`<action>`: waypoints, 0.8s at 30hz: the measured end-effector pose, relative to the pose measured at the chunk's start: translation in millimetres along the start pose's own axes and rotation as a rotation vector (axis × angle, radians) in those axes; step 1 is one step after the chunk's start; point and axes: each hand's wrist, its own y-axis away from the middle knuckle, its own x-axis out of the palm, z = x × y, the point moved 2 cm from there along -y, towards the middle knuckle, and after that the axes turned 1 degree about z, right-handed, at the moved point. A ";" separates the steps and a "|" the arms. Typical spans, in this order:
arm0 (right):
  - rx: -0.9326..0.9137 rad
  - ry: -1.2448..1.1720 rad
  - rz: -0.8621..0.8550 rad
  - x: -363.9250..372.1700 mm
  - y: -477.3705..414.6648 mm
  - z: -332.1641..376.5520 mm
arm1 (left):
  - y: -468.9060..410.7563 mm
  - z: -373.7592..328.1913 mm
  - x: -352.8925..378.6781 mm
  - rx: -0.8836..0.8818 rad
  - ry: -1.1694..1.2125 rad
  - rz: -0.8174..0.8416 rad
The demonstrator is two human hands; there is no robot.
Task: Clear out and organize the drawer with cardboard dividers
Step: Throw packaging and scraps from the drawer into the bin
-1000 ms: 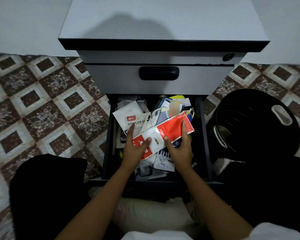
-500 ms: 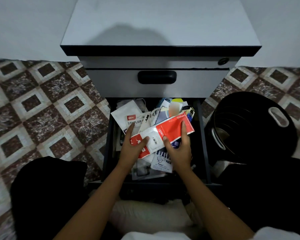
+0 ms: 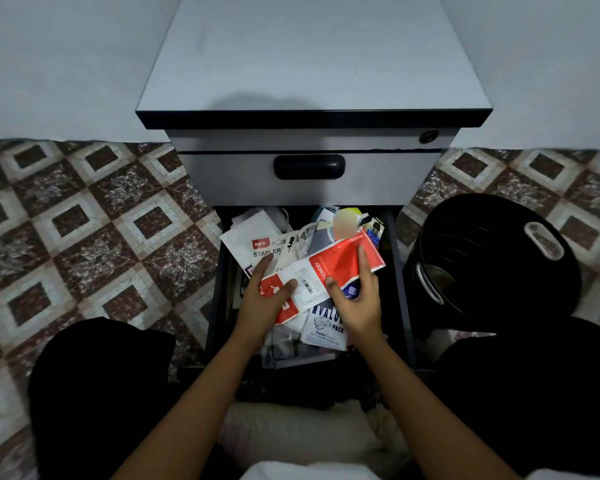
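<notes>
The open lower drawer (image 3: 400, 271) of a grey cabinet is packed with packets and papers. On top lies a long red-and-white stationery packet (image 3: 329, 268). My left hand (image 3: 262, 304) grips its lower left end, thumb on top. My right hand (image 3: 359, 299) holds its right half, fingers stretched over the red part. Under it sit a white stapler packet (image 3: 257, 242) at the back left and a white-and-blue "value pack" packet (image 3: 323, 329) near the front. No cardboard dividers are visible.
A black bucket-like bin (image 3: 492, 258) with white handles stands on the tiled floor (image 3: 94, 237) right of the drawer. The upper drawer (image 3: 309, 181) with its black handle is closed. My dark-clothed knees flank the drawer front.
Both hands keep the same hold on the red-and-white packet. The head camera has tilted up slightly, so the cabinet sits lower in view.
</notes>
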 end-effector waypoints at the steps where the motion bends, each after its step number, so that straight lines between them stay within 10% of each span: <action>1: 0.007 -0.012 0.003 -1.2 1.5 0.8 | 1.7 -0.4 -0.3 -0.001 0.001 -0.004; 24: -0.013 -0.046 0.010 -21.2 42.8 24.4 | 43.6 -14.1 -5.5 -0.033 0.060 0.030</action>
